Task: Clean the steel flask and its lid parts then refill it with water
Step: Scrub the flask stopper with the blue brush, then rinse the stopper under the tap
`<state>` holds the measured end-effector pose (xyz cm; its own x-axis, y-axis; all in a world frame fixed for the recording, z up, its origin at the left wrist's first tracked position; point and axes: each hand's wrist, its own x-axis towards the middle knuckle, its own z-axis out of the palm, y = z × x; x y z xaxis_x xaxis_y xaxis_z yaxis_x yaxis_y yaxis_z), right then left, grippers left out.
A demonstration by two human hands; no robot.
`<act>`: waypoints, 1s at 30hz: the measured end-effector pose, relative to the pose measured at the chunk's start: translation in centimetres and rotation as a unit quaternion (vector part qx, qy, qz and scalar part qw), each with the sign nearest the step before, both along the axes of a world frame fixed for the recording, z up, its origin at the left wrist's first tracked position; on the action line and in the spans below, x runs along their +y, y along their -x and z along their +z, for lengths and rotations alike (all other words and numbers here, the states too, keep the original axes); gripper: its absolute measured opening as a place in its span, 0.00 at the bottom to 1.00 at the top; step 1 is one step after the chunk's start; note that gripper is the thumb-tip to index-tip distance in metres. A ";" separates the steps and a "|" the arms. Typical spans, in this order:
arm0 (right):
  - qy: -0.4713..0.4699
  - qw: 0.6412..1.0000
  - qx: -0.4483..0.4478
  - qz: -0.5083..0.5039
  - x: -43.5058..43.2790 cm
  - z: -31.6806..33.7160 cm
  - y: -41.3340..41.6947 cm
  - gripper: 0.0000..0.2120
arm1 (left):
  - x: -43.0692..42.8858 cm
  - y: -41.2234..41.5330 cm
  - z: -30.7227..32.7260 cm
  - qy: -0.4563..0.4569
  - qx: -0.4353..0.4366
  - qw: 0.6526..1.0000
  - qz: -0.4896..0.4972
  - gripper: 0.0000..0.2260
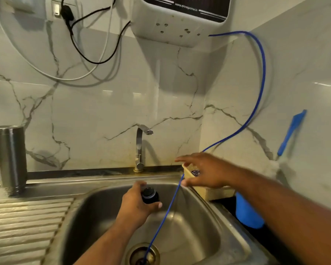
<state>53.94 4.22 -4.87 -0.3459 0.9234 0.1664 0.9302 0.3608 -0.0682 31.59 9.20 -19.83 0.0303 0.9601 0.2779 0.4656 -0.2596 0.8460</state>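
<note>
The steel flask (pixel 10 159) stands upside down on the left edge of the sink counter, its threaded mouth on the steel. My left hand (pixel 137 204) is over the sink basin (pixel 195 236) and grips a black lid part (pixel 150 195). My right hand (pixel 203 172) hovers with fingers spread above a small yellow basket (pixel 212 192) at the basin's back right corner; it holds nothing. The tap (pixel 141 148) stands behind the basin, no water running.
A thin blue tube (pixel 262 77) runs from the wall-mounted water purifier (pixel 180 22) down into the sink drain (pixel 143 255). A blue container (pixel 246 213) sits right of the basket. A blue-handled brush (pixel 291 132) leans on the right wall. Ribbed drainboard (pixel 27 226) at left.
</note>
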 end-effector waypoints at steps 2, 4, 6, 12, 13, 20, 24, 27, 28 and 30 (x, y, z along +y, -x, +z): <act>0.067 0.991 0.118 0.021 2.2 -4.5 4.4 0.38 | 0.4 0.7 0.1 -0.018 -0.003 1.000 0.023 0.37; 0.138 0.968 0.207 0.030 4.8 -8.9 8.0 0.35 | 0.7 1.7 0.2 -0.030 0.009 0.998 0.052 0.35; 0.173 0.937 0.301 0.026 7.7 -11.7 10.2 0.26 | 1.2 2.8 0.1 -0.032 0.015 0.996 0.087 0.33; 0.240 0.824 0.512 0.045 11.4 -14.5 12.2 0.22 | 2.3 3.9 -0.4 -0.019 0.012 0.993 0.117 0.32; 0.229 0.821 0.521 0.041 11.5 -15.1 12.3 0.22 | 2.4 3.6 -0.5 -0.010 0.019 0.994 0.105 0.32; 0.180 0.737 0.650 -0.051 13.6 -16.2 11.6 0.21 | 3.1 2.0 -0.4 -0.006 0.083 0.989 0.126 0.19; 0.194 0.651 0.731 -0.058 14.4 -16.8 10.8 0.19 | 7.2 2.4 2.2 -0.071 0.216 0.968 0.102 0.23; 0.197 0.645 0.734 -0.080 14.8 -16.8 10.7 0.23 | 10.6 2.8 4.6 -0.126 0.299 0.944 0.060 0.26; 0.196 0.653 0.726 -0.087 15.0 -17.0 10.8 0.23 | 11.5 2.7 5.2 -0.141 0.331 0.932 0.050 0.28; 0.203 0.656 0.722 -0.089 15.4 -17.4 10.9 0.22 | 13.3 2.5 5.8 -0.167 0.408 0.897 0.036 0.32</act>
